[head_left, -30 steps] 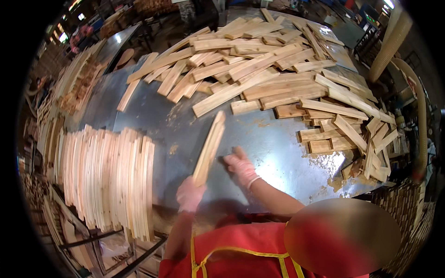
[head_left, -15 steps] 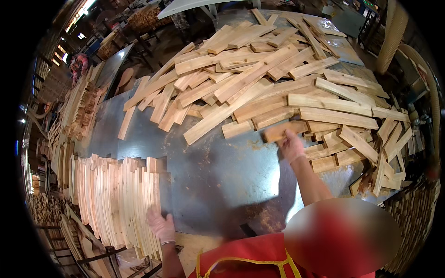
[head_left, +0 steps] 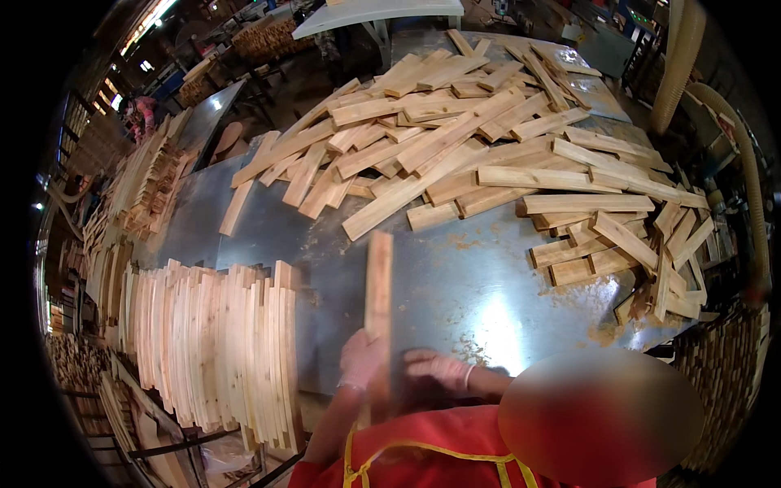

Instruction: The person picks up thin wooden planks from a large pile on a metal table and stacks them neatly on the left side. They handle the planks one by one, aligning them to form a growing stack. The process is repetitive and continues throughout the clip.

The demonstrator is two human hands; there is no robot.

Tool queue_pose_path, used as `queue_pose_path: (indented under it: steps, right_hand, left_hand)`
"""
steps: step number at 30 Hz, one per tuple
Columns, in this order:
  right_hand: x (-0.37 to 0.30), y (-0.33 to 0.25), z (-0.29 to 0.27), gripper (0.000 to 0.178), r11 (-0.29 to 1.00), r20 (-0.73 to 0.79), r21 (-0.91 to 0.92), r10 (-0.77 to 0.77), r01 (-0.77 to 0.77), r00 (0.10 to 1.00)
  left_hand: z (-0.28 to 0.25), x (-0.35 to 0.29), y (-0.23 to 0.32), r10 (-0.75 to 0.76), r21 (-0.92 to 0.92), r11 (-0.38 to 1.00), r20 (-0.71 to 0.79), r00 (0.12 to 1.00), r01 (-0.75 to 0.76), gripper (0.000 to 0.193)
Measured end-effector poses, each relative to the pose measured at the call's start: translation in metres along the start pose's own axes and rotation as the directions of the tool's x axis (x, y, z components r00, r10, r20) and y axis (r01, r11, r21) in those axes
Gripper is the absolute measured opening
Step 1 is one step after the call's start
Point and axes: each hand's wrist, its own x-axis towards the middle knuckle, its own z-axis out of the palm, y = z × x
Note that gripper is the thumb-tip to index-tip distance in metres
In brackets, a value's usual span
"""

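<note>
Left hand grips wooden slat extending away above it.

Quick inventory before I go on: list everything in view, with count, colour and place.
wooden slat: one, pale tan, held upright-ish over the near table edge.
loose slat pile: many, pale wood, scattered across the far and right part of the table.
stacked slats: many, pale wood, set on edge in a row at the near left.
metal table: one, grey, sawdust-speckled, centre.
side stacks: several, pale wood, far left.
hose: one, beige, right edge.
apron: one, red with yellow straps, bottom.
left hand: gloved, gripping the slat's lower end.
right hand: gloved, beside the slat, grip unclear.
</note>
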Motion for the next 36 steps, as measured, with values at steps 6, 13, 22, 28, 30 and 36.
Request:
queue_pose_path:
  steps: [6,13,22,28,30,36]
  right_hand:
    - [0.017,-0.044,-0.054,0.012,0.884,-0.039,0.424,-0.199,0.196,0.979]
    - [0.039,-0.120,-0.126,0.023,0.675,-0.184,0.606,-0.396,0.422,0.899]
    - [0.071,-0.271,-0.288,0.036,0.298,-0.769,0.479,-0.312,0.826,0.558]
    - [0.092,-0.221,-0.272,0.041,0.458,-0.641,0.540,-0.321,0.706,0.698]
    - [0.092,-0.173,-0.229,0.042,0.519,-0.524,0.571,-0.366,0.636,0.769]
    - [0.070,-0.003,-0.127,0.049,0.934,-0.192,0.146,-0.297,0.327,0.935]
  left_hand:
    - [-0.037,-0.036,-0.171,0.209,0.597,0.790,-0.478,0.853,0.141,0.064]
    - [-0.020,-0.004,-0.144,0.223,0.651,0.749,-0.429,0.875,0.128,0.082]
    - [0.067,0.013,-0.037,0.364,0.469,0.872,-0.434,0.824,-0.138,0.061]
    - [0.060,0.006,-0.024,0.336,0.456,0.882,-0.425,0.840,-0.122,0.061]
    - [0.059,0.004,-0.028,0.343,0.437,0.889,-0.435,0.833,-0.138,0.060]
    - [0.032,0.014,-0.023,0.327,0.233,0.935,-0.274,0.905,-0.268,0.070]
